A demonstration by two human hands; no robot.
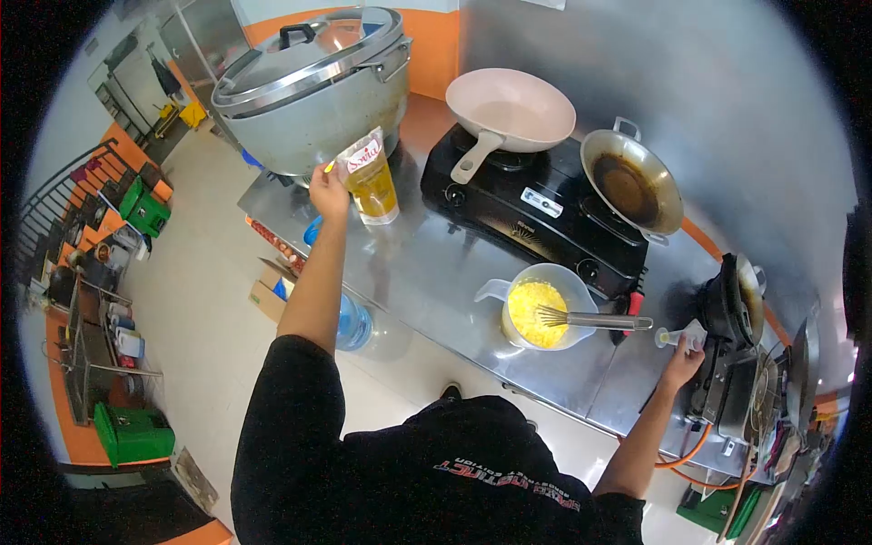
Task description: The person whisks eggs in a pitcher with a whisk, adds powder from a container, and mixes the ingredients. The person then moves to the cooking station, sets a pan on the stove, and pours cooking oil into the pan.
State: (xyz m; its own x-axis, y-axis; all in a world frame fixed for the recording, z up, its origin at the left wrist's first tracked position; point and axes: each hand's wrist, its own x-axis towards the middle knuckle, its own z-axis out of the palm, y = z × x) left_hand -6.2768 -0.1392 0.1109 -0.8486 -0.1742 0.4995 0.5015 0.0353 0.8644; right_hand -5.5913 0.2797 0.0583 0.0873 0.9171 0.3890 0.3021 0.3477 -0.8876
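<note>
My left hand (329, 191) is closed on the top corner of a clear pouch of yellow oil (374, 193), which is upright on or just above the steel counter. Far to the right, my right hand (683, 363) is closed on a small whitish, see-through plastic item (694, 334); its kind is unclear. A translucent measuring jug (579, 289) stands on the counter between my hands, nearer the right one. Inside it is a yellow, egg-like mixture (534, 313), with a metal whisk (599, 321) leaning out over the rim toward the right.
A black two-burner gas stove (490, 213) carries a pale frying pan (518, 104) and a browned metal pan (636, 182). A large lidded pot (318, 100) stands at the back left. Another black pan (727, 300) is at the right. A red-handled tool (633, 304) lies beside the stove.
</note>
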